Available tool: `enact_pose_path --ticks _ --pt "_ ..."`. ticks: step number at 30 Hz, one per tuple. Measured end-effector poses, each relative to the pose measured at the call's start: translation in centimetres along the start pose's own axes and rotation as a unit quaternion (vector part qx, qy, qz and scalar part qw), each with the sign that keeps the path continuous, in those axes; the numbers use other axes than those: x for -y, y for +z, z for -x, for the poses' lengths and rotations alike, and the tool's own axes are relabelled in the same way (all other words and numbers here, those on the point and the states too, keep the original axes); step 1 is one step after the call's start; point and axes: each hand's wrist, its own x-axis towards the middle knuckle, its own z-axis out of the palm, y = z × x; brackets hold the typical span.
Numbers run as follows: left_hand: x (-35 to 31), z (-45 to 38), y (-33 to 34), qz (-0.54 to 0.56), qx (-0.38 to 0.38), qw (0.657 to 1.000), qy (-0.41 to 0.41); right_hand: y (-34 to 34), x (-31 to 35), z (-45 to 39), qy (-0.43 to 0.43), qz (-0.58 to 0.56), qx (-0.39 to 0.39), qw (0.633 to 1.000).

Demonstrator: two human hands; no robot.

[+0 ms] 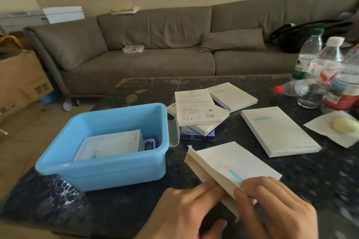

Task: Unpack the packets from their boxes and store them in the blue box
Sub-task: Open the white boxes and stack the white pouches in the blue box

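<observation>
Beside the blue box, both hands pinch a white box (end flap open, for emptying); my left hand steadies it; my right hand grips its corner.

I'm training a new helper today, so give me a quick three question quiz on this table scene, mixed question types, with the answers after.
1. True or false: the blue box already has packets in it.
2. What are both hands holding? A) a bottle B) a white box C) a pillow
3. Fill in: the lying bottle has a ___ cap.

Key:
1. True; white packets lie inside.
2. B; the left hand and right hand grip the white box at its near end, its far flap open.
3. Red.
</observation>
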Motion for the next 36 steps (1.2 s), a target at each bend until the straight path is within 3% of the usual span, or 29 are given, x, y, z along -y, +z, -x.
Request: enact_pose_path --ticks 4,14,18,20,25,28,30,32,34,36 --pt "-0.1 -0.4 0.3 -0.048 -0.01 0.998 0.029 -0.1 -0.1 0.1 -0.007 0.004 0.005 1.0" --pt "0.2 1.1 -0.5 -0.102 -0.16 0.978 0.091 -0.3 -0.7 0.8 -0.013 -0.014 0.014 1.0" --pt "1.0 3.9 -1.1 -0.073 -0.187 0.976 0.087 -0.6 -0.9 1.0 0.0 -0.026 0.029 0.999" --pt "1.2 5.3 -1.9 -0.006 -0.193 0.981 0.032 -0.5 -1.0 1.3 -0.019 -0.02 0.05 0.998" --pt "1.4 8.5 -4.2 0.064 -0.284 0.957 0.015 0.2 -1.1 2.5 -0.075 0.029 0.141 0.987" --pt "2.4 9.3 -5.5 0.139 -0.289 0.947 0.011 0.4 -0.7 2.5 -0.094 0.037 0.218 0.971" --pt "2.3 9.0 -5.6 0.233 -0.339 0.911 -0.015 0.1 0.1 1.9 -0.085 0.032 0.258 0.962" --pt "1.5 8.3 -5.9 0.344 -0.393 0.851 -0.062 -0.4 0.2 1.5 -0.076 0.035 0.294 0.952" --pt "1.2 7.9 -6.2 0.395 -0.442 0.8 -0.091 -1.1 1.4 -0.7 0.062 0.016 0.365 0.929" --pt "1.2 7.7 -6.8 0.376 -0.485 0.783 -0.1 -2.9 2.4 -2.8 0.187 -0.076 0.459 0.865"
